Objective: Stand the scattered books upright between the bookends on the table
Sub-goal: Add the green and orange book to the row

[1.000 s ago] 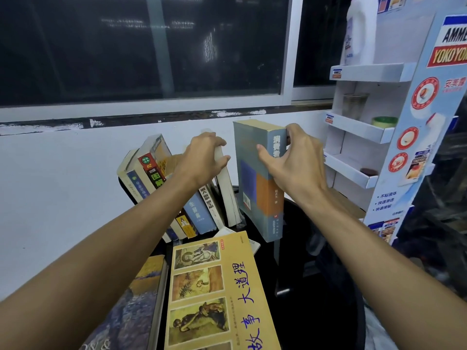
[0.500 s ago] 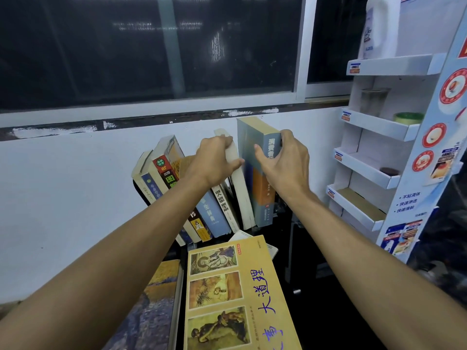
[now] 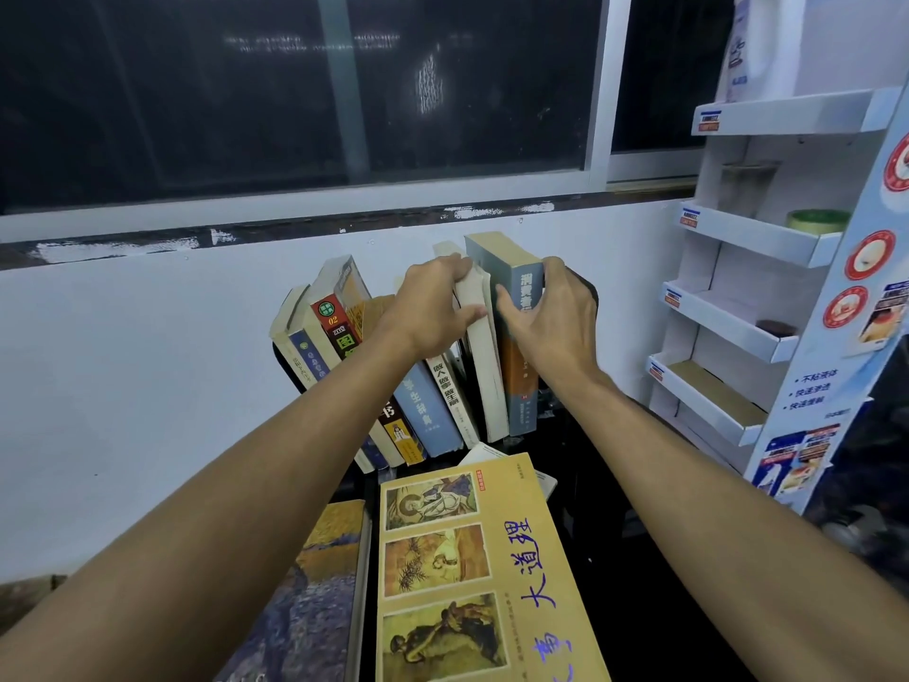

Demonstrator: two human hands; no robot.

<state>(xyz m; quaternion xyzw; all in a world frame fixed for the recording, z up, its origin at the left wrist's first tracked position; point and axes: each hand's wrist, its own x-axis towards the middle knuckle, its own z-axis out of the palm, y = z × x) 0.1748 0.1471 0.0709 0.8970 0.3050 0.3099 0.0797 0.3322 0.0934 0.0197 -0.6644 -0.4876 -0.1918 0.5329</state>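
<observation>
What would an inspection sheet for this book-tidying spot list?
Surface: dark table, books on it.
Job's things: thick grey-blue and orange book upright at the row's right end beside a black bookend; pale page-edged book next to it; other books lean left; yellow paperback and painted-cover book lie flat.
Clutter: nothing seen.
Hands: left hand grips the pale book's top; right hand grips the grey-blue book.
Cables: nothing seen.
Surroundings: dark window, white wall, white cardboard display shelves.

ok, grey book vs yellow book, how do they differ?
The grey book stands upright, spine out; the yellow book lies flat, cover up. The right hand grips the grey book; no hand touches the yellow book. Both carry Chinese titles.
</observation>
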